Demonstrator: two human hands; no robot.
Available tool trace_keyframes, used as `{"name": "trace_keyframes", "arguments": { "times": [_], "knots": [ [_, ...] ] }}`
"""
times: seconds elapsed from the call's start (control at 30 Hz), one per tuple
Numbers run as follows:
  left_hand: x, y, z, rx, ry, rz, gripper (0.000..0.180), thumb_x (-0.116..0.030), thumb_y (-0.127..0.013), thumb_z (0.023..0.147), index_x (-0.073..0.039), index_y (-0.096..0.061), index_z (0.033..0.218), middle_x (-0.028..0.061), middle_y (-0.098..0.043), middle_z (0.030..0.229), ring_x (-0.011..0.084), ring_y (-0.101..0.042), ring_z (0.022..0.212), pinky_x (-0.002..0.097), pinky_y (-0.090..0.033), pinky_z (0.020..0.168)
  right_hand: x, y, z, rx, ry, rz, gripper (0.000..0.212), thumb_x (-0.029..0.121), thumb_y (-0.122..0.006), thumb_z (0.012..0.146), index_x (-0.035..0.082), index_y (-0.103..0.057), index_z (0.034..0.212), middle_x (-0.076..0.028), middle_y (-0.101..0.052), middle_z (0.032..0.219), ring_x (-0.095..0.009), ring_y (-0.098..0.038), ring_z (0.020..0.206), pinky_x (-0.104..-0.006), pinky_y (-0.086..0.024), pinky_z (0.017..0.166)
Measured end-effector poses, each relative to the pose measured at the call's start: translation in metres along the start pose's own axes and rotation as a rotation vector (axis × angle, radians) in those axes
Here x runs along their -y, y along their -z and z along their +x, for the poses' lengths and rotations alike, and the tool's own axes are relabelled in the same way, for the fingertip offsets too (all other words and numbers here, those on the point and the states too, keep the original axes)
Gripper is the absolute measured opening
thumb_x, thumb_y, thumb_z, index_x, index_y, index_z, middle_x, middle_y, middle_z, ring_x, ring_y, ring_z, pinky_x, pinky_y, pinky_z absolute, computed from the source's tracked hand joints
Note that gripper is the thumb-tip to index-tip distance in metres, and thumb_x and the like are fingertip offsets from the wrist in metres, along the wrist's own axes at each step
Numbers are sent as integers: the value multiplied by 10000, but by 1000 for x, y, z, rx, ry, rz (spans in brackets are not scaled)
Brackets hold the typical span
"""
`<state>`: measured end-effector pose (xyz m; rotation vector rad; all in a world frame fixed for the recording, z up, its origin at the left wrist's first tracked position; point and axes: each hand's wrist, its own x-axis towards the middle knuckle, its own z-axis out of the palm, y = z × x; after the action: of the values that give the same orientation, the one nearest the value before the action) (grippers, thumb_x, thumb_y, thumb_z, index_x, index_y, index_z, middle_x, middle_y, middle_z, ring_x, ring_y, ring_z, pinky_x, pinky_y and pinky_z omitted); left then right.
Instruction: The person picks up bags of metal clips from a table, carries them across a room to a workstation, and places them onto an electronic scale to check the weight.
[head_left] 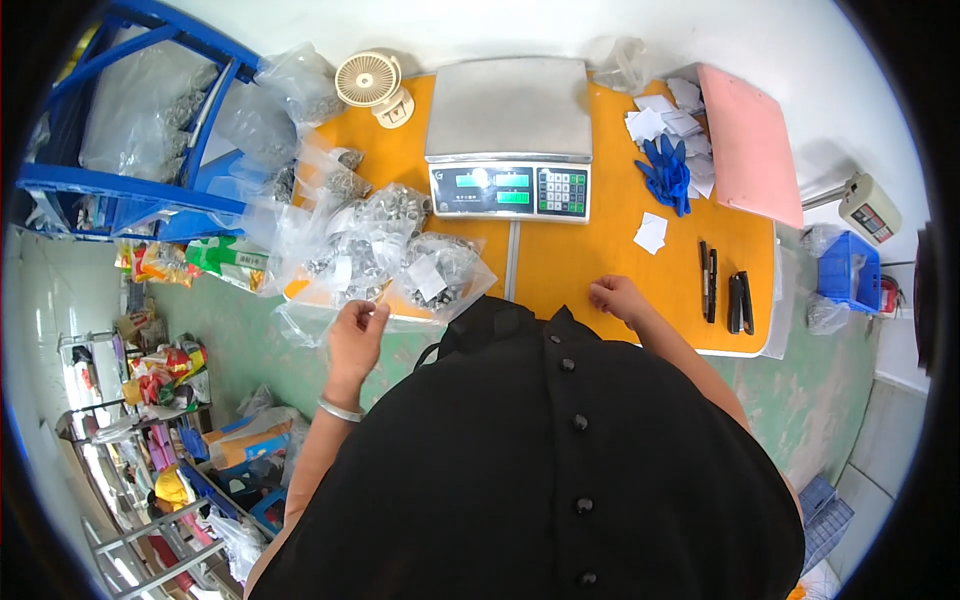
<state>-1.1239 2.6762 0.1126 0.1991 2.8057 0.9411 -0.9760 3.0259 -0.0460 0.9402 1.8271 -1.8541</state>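
My left hand is at the near edge of the clear plastic bags, thumb and fingertips pinched together. A thin yellowish sliver shows just past the fingertips; its kind is too small to make out. Beside that hand lie bags of grey metal parts, and a white paper slip rests on the nearest bag. My right hand rests by the table's front edge with its fingers curled in, and nothing shows in them. Behind both hands stands a digital counting scale with a bare metal platform.
On the orange table are a small fan, blue gloves, white slips, black pens and a black stapler. A pink folder leans at right. At left stands a blue rack with bags.
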Motion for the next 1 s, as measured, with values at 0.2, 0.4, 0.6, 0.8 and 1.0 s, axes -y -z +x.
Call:
{"name": "trace_keyframes", "arguments": {
  "times": [0.2, 0.4, 0.6, 0.8, 1.0],
  "knots": [
    [21, 0, -2, 168, 30, 177, 438, -420, -600, 695, 1, -494, 641, 109, -533, 570, 243, -528, 535, 325, -418, 516, 2, -28, -22, -110, 33, -175, 275, 230, -534, 753, -14, -577, 873, -70, -576, 719, -146, -533, 619, -267, -439, 588],
    [68, -2, 8, 269, -56, 156, 512, -461, -542, 710, 19, -488, 540, 158, -521, 537, 300, -512, 518, 361, -403, 503, 0, -80, -53, -111, -17, -210, 278, 245, -547, 733, -5, -590, 848, -89, -587, 722, -149, -554, 645, -273, -444, 601],
    [94, -24, 11, 395, -26, -143, 442, -378, -514, 752, 27, -504, 576, 133, -532, 517, 241, -518, 462, 323, -405, 465, 40, -127, -71, -105, 396, -522, 488, 182, -535, 738, 84, -354, 1181, -154, -554, 919, -236, -573, 712, -319, -449, 682],
    [76, -23, 12, 485, 98, -343, 338, -280, -499, 772, 16, -515, 612, 66, -526, 496, 127, -490, 393, 250, -390, 411, 98, -154, -68, 47, 496, -818, 581, 123, -506, 744, 167, -242, 1260, -184, -511, 1020, -329, -528, 877, -388, -419, 765],
    [62, -27, 10, 468, 107, -431, 285, -221, -471, 780, 15, -523, 631, 59, -526, 513, 114, -493, 435, 241, -393, 433, 95, -152, -32, 9, 522, -849, 465, 182, -509, 762, 123, -337, 1191, -174, -544, 958, -347, -523, 859, -393, -410, 750]
  ]
}}
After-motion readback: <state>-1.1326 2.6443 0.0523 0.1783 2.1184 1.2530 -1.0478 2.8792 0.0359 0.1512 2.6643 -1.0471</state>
